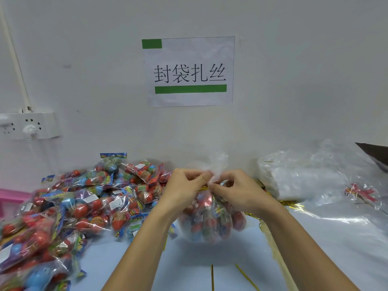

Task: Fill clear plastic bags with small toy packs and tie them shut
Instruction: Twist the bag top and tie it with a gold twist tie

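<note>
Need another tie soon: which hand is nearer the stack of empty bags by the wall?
Right. The right hand pinches the filled bag's neck, with the stack of empty bags just beyond it to the right. The left hand grips the neck's other side, farther off.

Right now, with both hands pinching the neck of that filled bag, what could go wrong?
1. The gold twist tie shows only partly at the neck of the filled bag; if the left hand or right hand eases its pinch, the gathered plastic may spring open.
2. The bag bulges with packs, so a loose tie could let them spill.
3. Spare ties lie near the forearms and might get swept off the table.
</note>
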Motion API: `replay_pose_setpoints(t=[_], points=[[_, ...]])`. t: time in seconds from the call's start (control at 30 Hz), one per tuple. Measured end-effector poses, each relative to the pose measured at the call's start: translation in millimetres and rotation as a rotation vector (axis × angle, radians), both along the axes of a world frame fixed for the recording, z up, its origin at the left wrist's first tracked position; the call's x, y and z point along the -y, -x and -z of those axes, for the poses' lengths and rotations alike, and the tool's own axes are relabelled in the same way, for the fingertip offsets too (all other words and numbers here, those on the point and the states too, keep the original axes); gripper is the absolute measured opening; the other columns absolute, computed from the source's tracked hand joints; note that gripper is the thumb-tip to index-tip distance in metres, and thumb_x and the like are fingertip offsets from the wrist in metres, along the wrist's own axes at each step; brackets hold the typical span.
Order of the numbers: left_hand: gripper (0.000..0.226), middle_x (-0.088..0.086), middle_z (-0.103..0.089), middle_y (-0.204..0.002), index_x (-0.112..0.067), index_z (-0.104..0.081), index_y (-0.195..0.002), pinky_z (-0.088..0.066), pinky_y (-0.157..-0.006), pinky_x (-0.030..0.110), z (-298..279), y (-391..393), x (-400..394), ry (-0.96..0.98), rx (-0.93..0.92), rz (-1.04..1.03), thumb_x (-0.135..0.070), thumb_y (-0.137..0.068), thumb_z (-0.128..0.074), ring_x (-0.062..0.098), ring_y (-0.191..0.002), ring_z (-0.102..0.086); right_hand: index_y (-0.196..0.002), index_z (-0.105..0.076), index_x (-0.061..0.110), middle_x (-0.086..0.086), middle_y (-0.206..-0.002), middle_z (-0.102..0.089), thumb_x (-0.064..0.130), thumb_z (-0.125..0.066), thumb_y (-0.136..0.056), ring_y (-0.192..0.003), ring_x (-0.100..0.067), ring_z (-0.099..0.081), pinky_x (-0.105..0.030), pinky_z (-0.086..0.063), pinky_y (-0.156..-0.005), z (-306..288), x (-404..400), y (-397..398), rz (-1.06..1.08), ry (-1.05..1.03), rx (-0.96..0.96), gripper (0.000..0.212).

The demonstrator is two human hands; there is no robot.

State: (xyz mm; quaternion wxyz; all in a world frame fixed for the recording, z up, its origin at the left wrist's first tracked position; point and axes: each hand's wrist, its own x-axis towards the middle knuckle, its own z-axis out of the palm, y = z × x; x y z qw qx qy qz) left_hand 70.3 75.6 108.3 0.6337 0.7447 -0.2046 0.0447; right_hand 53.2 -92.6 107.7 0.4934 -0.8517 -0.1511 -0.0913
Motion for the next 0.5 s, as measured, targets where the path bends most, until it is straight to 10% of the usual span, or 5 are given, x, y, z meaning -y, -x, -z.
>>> replay_pose_setpoints(t=[0.5], points=[[0.010,-0.014,-0.064,-0.054,-0.015,-0.077,-0.085,-0.043,-0.051,0.014,5.9,-6.4,4.2,-0.236,-0.030,-0.106,-0.023,-0.090,-0.073,-0.004,-0.049,-0.055,-0.084,-0.076,0.015,-0.005,-0.078,-0.073,0.022,-0.072,-0.091,-0.068,-0.013,-0.063,-0.024,-0.049,-0.065,9.3,1.8,-4.1,0.141,-0.196,-0.057,0.011]])
